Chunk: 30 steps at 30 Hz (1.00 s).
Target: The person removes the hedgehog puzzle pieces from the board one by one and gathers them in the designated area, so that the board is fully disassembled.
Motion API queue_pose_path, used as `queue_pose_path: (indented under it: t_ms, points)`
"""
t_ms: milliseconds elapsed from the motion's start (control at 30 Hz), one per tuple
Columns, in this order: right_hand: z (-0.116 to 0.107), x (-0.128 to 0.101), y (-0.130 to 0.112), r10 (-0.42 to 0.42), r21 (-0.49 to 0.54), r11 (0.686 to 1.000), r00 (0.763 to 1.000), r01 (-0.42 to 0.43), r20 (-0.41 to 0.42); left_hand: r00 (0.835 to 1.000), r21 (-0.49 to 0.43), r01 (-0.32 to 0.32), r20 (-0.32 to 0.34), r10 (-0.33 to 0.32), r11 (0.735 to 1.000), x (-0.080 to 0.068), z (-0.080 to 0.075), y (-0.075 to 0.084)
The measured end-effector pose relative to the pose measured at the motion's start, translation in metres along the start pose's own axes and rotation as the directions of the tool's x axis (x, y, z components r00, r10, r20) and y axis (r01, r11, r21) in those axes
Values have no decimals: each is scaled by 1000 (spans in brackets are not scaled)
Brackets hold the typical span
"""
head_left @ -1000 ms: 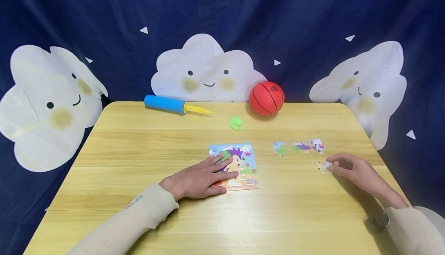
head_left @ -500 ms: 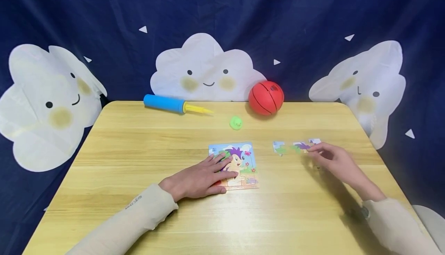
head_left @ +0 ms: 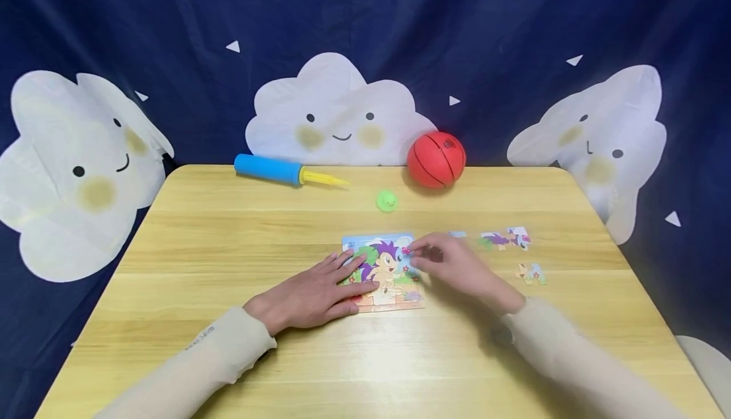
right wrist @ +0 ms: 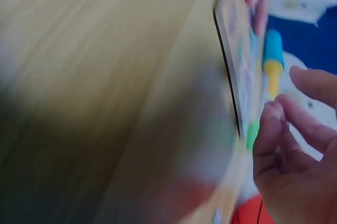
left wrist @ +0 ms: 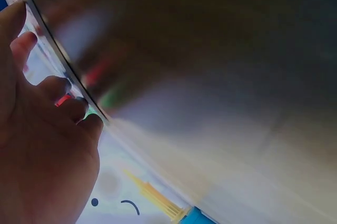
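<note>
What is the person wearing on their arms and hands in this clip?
Both arms are in long cream-beige sleeves. The left sleeve has small dark lettering near its ribbed cuff; the right sleeve looks plain, though blurred. The left hand and right hand are bare: no gloves or rings visible.

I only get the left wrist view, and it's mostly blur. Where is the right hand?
Observer: The right hand is at the upper right corner of the board, fingers curled. I cannot tell whether it pinches a piece.
Operator: Any loose pieces on the table?
Observer: Yes. A row of pieces lies to the right of the board, and a single piece lies nearer the person.
Operator: Anything beyond the board?
Observer: A small green toy, and a ball at the far edge.
</note>
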State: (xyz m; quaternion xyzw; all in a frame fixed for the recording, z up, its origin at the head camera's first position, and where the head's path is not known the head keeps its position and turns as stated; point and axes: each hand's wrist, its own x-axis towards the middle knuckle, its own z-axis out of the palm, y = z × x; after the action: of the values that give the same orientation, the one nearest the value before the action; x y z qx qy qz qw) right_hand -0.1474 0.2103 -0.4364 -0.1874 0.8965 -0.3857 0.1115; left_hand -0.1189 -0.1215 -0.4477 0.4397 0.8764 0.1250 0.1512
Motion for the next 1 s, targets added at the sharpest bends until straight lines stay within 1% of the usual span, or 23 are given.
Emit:
queue_pose_path:
  t_ms: [67,133,267,433,567,733,900,1000]
  points:
    - [9,7,-6,-17,-27,999,999,18,30,1000,4,4,-3,-4,1000,-2,1,0]
    - [18,11,-11,-38,-81,996,998,42,50,1000,5,8,-6,-8,1000,-2,2,0]
    - [29,15,-16,-76,-159,983,994,88,81,1000,-7,6,-5,-6,1000,-2,2,0]
    - [35,16,-17,-86,-174,980,993,99,80,1000,-17,16,11,-16,1000,-2,1,0]
    - [37,18,-17,-71,-133,988,995,81,75,1000,-13,23,19,-22,1000,-3,0,0]
    - [40,20,-15,-54,1,999,996,54,76,999,-12,21,25,-21,1000,-2,-1,1]
    - [40,19,-15,-26,121,992,998,20,53,999,-17,30,32,-29,999,-2,-1,1]
    - [38,18,-13,-16,158,987,1000,13,17,999,-20,34,37,-33,999,-2,-1,1]
